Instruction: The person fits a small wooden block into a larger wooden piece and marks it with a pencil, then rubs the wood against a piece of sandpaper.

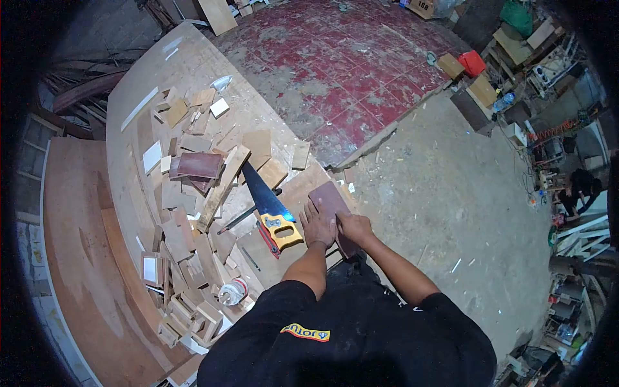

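A reddish-brown board (330, 200) lies at the near right corner of the wooden worktable. My left hand (318, 226) rests flat against its left side, fingers stretched forward. On the board's right edge, my right hand (355, 229) is closed, its fingers wrapped round the edge. Just left of my left hand lies a handsaw (264, 200) with a yellow handle, its blade pointing away. A red-handled tool (267, 240) sits beside the saw handle. A pencil-like stick (250, 258) lies nearer to me.
Wood offcuts (200, 164) are heaped over the worktable (193, 58), with a white-lidded jar (233, 292) near its front. Beyond are a red tiled floor (322, 71) and a concrete floor (432, 193). A person (580, 190) is at the far right among stacked materials.
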Action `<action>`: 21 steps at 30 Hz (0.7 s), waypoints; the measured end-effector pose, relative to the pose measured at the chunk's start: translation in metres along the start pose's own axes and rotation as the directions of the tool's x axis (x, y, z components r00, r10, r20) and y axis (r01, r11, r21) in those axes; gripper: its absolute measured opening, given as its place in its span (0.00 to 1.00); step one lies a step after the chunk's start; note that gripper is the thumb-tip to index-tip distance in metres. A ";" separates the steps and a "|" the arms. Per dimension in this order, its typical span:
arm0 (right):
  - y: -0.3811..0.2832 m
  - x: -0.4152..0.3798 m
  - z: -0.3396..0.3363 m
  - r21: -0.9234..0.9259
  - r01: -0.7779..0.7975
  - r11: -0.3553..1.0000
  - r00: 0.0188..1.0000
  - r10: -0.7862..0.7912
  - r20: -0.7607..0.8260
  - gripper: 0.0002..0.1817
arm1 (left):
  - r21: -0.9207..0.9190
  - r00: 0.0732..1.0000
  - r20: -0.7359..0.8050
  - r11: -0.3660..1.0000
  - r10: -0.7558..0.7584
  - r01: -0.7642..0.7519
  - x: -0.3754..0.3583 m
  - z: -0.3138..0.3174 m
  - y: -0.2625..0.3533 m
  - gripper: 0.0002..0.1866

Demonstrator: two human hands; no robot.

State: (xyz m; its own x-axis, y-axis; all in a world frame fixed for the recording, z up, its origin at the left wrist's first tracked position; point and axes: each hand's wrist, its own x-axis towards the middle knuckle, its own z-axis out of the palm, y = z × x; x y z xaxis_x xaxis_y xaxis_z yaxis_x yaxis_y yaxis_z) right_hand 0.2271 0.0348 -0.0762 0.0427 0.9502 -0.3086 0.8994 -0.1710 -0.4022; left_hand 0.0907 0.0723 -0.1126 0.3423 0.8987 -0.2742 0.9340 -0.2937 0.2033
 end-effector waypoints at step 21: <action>-0.003 0.002 -0.002 -0.081 0.009 0.997 1.000 -0.007 0.024 0.22 | -0.092 0.999 -0.049 0.996 0.017 -0.021 -0.004 0.003 -0.001 0.42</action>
State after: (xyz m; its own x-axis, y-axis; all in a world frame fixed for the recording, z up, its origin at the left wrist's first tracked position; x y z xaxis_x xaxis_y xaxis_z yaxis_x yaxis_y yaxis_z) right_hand 0.2255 0.0374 -0.0734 0.0258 0.9449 -0.3264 0.9322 -0.1407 -0.3334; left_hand 0.0889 0.0680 -0.1143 0.3526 0.9085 -0.2242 0.9131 -0.2816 0.2949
